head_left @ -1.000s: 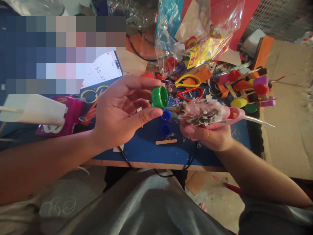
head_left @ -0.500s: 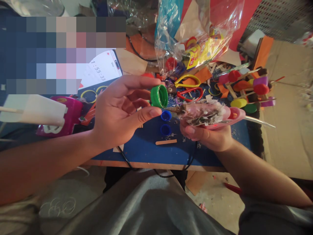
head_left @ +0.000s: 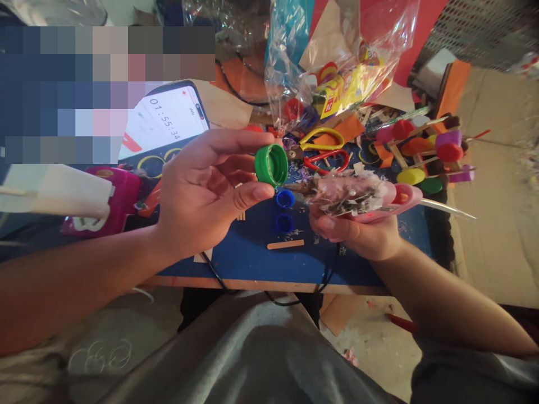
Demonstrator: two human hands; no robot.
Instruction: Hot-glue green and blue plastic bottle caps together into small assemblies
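Observation:
My left hand [head_left: 206,188] pinches a green bottle cap [head_left: 272,164] between thumb and fingers, its open side facing me. My right hand [head_left: 357,233] grips a pink glue gun [head_left: 362,196] crusted with dried glue and scraps; its nozzle points left and touches the lower rim of the cap. Both hands hover over a blue board [head_left: 248,252]. Two blue caps [head_left: 285,198] lie on the board just under the nozzle, and a wooden stick [head_left: 286,244] lies below them.
A phone [head_left: 168,120] showing a timer leans at the back left. Yellow and red scissors [head_left: 324,148], a clear plastic bag [head_left: 337,62] of craft bits and a stick-and-cap model [head_left: 425,154] crowd the back right. A magenta object [head_left: 113,196] sits left. A black cable [head_left: 219,275] crosses the board's front edge.
The green cap has turned slightly in my left fingers, showing more of its open inside. The glue gun and right hand stay in place.

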